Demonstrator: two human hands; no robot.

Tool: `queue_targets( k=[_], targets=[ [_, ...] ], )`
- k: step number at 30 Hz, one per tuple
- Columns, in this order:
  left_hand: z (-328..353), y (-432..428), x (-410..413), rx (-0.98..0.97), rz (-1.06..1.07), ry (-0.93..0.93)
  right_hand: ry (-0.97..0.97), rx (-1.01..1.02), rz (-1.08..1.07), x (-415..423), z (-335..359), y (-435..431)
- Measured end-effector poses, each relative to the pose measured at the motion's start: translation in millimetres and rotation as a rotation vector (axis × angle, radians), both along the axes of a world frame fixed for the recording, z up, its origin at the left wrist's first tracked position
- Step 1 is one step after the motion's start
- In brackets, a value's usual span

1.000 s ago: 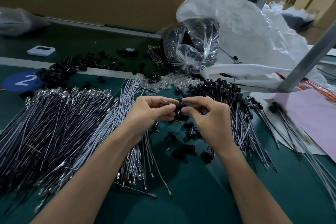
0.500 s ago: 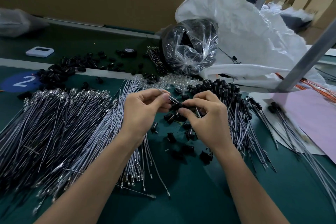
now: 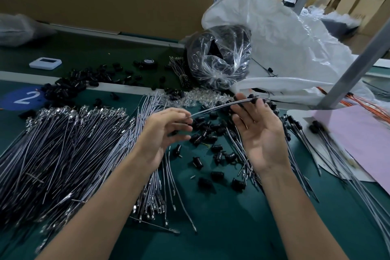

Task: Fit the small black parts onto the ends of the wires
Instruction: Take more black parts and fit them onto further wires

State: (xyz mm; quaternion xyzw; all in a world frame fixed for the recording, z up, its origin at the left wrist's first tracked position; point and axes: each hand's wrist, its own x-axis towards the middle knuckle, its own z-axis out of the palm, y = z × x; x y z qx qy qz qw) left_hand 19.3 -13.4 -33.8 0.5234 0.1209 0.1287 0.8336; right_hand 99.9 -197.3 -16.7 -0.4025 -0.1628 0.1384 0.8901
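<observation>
One wire (image 3: 219, 107) hung in the air above the green counter (image 3: 221, 228), its long axis running left to right and rising slightly toward the right. A black part (image 3: 252, 97) sat on its right end. The right hand (image 3: 261, 135) was palm up with straight, spread fingers, and the wire lay across them near the fingertips. The left hand (image 3: 164, 133) was slack, its fingers loosely curled and gripping nothing, with the wire's bare left end just at its index fingertip. Loose black parts (image 3: 211, 133) lay on the counter between the hands, and the bare wires (image 3: 63, 143) were heaped to the left
</observation>
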Motion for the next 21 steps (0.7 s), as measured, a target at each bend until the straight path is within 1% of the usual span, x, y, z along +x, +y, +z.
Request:
queue_targets(
  k=[2, 6, 8, 10, 13, 18, 21],
  targets=[
    [0, -4, 0, 0.024, 0.036, -0.080, -0.003, -0.004, 0.018, 0, 1, -1],
    [-1, -10, 0, 0.130, 0.065, -0.142, -0.068, -0.229, 0.097, -4, -2, 5],
    [-1, -13, 0, 0.171, 0.010, -0.142, -0.189, -0.406, 0.114, -11, -5, 10],
    [-1, -16, 0, 0.185, -0.080, -0.136, -0.322, -0.526, 0.114, -18, -9, 16],
    [-1, -17, 0, 0.154, -0.130, -0.138, -0.389, -0.575, 0.082, -24, -13, 23],
    [0, -11, 1, 0.003, -0.049, -0.206, -0.421, -0.656, 0.065, -26, -12, 25],
    [1, -9, 2, -0.012, 0.030, -0.236, -0.463, -0.735, 0.064, -23, -13, 24]
  ],
)
